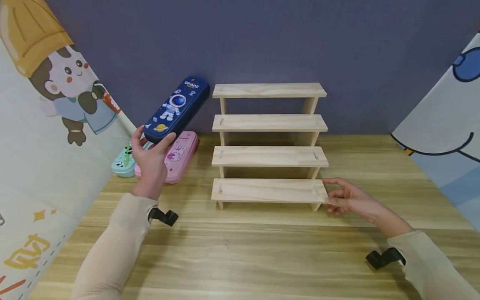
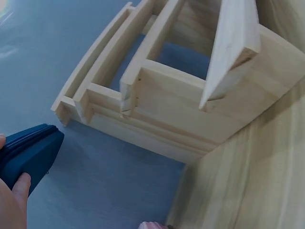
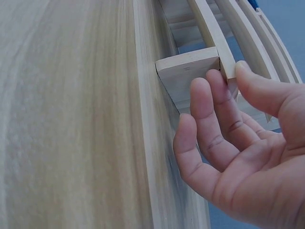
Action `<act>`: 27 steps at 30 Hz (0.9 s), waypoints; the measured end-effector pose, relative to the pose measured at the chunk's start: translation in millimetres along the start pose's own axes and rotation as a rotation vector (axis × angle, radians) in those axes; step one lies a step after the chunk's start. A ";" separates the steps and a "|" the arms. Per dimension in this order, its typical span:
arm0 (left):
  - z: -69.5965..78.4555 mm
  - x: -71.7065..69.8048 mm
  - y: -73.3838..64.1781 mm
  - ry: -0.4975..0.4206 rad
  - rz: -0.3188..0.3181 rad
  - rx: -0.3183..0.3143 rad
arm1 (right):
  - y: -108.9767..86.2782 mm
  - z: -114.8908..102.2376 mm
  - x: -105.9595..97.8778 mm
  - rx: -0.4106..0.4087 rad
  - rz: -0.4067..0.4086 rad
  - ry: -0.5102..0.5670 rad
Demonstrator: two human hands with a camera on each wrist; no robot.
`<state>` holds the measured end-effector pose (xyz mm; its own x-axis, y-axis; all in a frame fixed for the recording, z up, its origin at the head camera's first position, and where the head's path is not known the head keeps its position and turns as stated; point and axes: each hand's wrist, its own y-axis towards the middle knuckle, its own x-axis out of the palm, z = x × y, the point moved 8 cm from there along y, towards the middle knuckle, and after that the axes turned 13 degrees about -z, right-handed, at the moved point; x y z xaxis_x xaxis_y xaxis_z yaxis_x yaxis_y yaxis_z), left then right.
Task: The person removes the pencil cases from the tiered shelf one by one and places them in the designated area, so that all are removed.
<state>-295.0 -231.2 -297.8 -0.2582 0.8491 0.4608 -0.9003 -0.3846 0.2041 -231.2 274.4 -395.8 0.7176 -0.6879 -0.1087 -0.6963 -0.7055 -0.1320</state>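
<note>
My left hand (image 1: 151, 160) grips the lower end of a navy pencil case (image 1: 176, 109) printed with an astronaut and the word SPACE, thumb on one side and fingers on the other. Tilted, the case is raised left of a four-step wooden display stand (image 1: 270, 189). In the left wrist view the same case (image 2: 31, 152) shows its zipped side near the stand's end. My right hand (image 1: 352, 200) is at the right end of the lowest step, thumb and index finger pinching the board's corner; the remaining fingers (image 3: 193, 148) curl loosely beside it.
A pink pencil case (image 1: 181, 160) with a rabbit and a mint green one (image 1: 123, 162) with pandas lie behind my left hand, partly hidden. A dark wall (image 1: 356, 62) rises behind the stand. Printed panels (image 1: 48, 146) flank the wood-grain table (image 1: 243, 258).
</note>
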 end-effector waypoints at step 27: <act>-54.0 -13.0 -14.4 0.106 0.014 -0.095 | 1.0 1.0 -1.8 0.018 0.022 -0.022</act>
<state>-297.5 -217.1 -353.4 -0.3023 0.8790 0.3687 -0.9240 -0.3652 0.1132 -233.2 275.1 -396.6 0.7026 -0.6990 -0.1332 -0.7115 -0.6871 -0.1475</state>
